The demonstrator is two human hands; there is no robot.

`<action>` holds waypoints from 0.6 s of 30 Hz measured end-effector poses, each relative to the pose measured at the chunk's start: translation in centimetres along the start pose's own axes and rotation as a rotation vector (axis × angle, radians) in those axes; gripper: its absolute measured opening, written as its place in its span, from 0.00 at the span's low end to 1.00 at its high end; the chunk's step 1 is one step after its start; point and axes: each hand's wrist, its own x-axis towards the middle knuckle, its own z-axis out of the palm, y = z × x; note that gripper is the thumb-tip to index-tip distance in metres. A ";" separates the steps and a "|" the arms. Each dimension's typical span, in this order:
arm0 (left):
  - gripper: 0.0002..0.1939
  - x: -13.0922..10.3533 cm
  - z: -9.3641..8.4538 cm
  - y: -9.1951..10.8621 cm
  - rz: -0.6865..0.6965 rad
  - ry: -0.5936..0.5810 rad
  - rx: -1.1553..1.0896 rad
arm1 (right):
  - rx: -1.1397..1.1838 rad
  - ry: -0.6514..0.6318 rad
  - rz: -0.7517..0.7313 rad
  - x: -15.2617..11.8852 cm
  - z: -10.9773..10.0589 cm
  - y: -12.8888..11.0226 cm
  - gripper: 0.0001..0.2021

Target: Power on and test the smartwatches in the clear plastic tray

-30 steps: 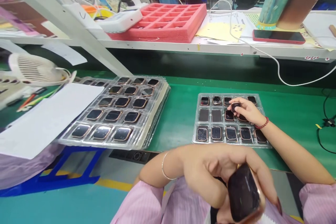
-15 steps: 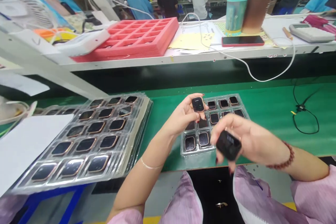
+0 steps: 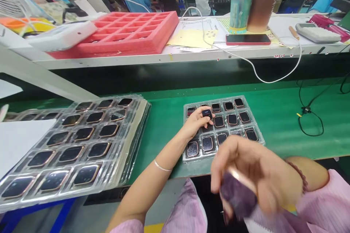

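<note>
Close to the camera, my right hand is closed around a square smartwatch case; its dark face is tilted and smeared by motion. My left hand pinches another square smartwatch case over the left part of a clear plastic tray. Rows of similar dark-faced watch cases, such as one watch case, sit in the tray's pockets. My left hand hides some of the pockets, and my right hand covers part of the near edge.
Stacked clear trays filled with watch cases stand at left, partly under white paper. A black cable lies on the green mat at right. Above, a shelf holds a red foam tray, a phone and cups.
My right hand has come nearer the camera with its watch case, whose face has turned downward. My left hand has lowered slightly toward the tray, still holding its watch case. The view has shifted.
</note>
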 end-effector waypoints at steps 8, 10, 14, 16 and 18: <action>0.21 -0.3 0.5 -0.3 0.088 0.018 0.117 | -0.420 0.440 0.007 5.8 -14.2 1.8 0.21; 0.22 -0.5 0.6 -0.2 0.098 0.013 0.123 | -0.492 0.435 0.025 5.9 -15.4 2.2 0.20; 0.20 -0.9 0.7 -0.1 0.121 0.013 0.137 | -0.558 0.364 -0.024 5.5 -15.2 2.3 0.23; 0.19 -1.0 0.6 -0.2 0.126 0.002 0.143 | -0.581 0.362 -0.032 5.4 -15.1 2.4 0.22; 0.17 -0.9 0.6 -0.4 0.130 -0.010 0.147 | -0.611 0.375 -0.035 5.4 -15.3 2.7 0.18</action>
